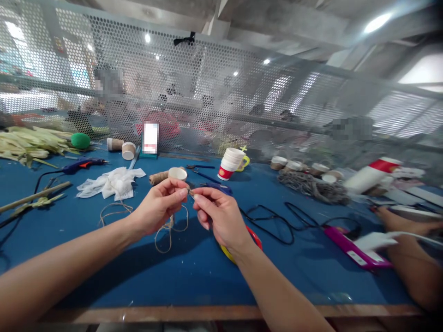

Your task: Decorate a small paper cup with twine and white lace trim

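Note:
Above the middle of the blue table, my left hand (pixel 161 203) and my right hand (pixel 219 214) meet at the fingertips, both pinched. Between them is a short bit of brown twine (pixel 189 190), mostly covered by the fingers. Loose loops of the same thin twine (pixel 163 250) hang or lie below and left of my hands. Just behind my left hand are a twine spool (pixel 158 178) and a white paper cup (pixel 177 174). Partly hidden under my right wrist is a red and yellow ring-shaped object (pixel 254 237).
White cloth (pixel 110 183), a blue glue gun (pixel 83 164) and pale husks (pixel 31 142) occupy the left. Stacked paper cups (pixel 231 161) stand behind my hands. On the right are black cable (pixel 277 233), grey yarn (pixel 313 186), a purple power strip (pixel 356 249) and another person's arm (pixel 411 258).

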The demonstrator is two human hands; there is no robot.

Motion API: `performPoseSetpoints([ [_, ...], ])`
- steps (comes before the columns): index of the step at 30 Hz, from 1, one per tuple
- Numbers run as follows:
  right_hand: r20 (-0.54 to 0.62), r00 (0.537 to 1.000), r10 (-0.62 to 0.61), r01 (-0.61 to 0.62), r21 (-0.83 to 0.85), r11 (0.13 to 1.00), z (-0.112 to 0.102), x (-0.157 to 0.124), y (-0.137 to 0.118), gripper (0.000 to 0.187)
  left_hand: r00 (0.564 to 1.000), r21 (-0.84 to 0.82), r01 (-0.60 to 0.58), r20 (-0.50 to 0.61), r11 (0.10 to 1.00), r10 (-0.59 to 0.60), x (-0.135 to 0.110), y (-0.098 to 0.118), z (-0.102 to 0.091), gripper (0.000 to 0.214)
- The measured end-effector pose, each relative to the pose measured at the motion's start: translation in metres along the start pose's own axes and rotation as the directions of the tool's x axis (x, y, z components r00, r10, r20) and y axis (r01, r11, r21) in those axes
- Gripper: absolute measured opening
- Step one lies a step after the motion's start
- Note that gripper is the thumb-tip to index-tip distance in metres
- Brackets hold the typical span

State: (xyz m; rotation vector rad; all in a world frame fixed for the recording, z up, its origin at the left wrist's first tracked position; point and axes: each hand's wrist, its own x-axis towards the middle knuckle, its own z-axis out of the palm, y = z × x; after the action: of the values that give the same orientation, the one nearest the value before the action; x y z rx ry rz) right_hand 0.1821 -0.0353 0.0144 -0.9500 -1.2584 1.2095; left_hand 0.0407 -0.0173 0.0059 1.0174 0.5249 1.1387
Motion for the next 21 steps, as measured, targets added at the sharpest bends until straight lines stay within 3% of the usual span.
performPoseSetpoints([
  [12,0.215,0.956,0.2,-0.26,0.307,0.916,-0.0017,0.0027,-0.0029,0.013,0.997,-0.068,0.067,0.04,0.995,-0.064,-0.0011,0.0067,-0.0015,0.023],
  [21,0.351,0.905,0.238,-0.368,0.368,0.854,-0.003,0.0019,-0.0031,0.01,0.996,-0.037,0.076,0.058,0.996,-0.074,0.0001,0.0091,-0.0015,0.022],
])
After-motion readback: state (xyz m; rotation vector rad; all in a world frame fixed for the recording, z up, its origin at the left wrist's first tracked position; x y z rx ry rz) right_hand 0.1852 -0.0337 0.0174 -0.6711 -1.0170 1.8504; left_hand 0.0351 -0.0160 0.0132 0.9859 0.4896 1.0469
